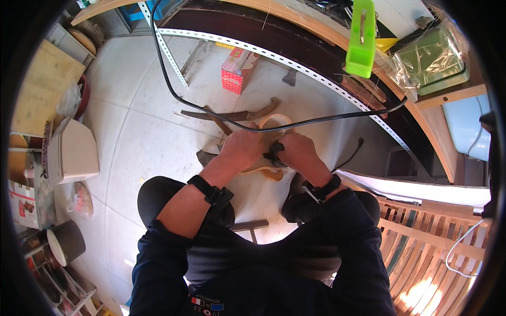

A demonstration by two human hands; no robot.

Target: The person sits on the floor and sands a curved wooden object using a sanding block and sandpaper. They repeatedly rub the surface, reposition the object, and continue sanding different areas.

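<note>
My left hand (242, 148) is curled at the left edge of a tan, shallow object with a curved rim (276, 118), gripping it; the fingertips are hidden. My right hand (297, 149) closes around a small black object (273, 151), held over the middle of the tan piece. What the black object is cannot be made out. Just beyond lies a long dark blade (233, 115) with a curved wooden handle (265, 109). Left of my left hand, a wooden stick or handle (218, 121) and a grey piece (206, 158) rest on the floor.
A black cable (174, 93) hangs across the view above my hands. Ahead stands a shelf with a perforated white metal edge (292, 59), a red patterned box (233, 75) beneath it. A slatted wooden piece (419, 245) stands at right; a pale bin (75, 152) and dark bucket (69, 241) at left.
</note>
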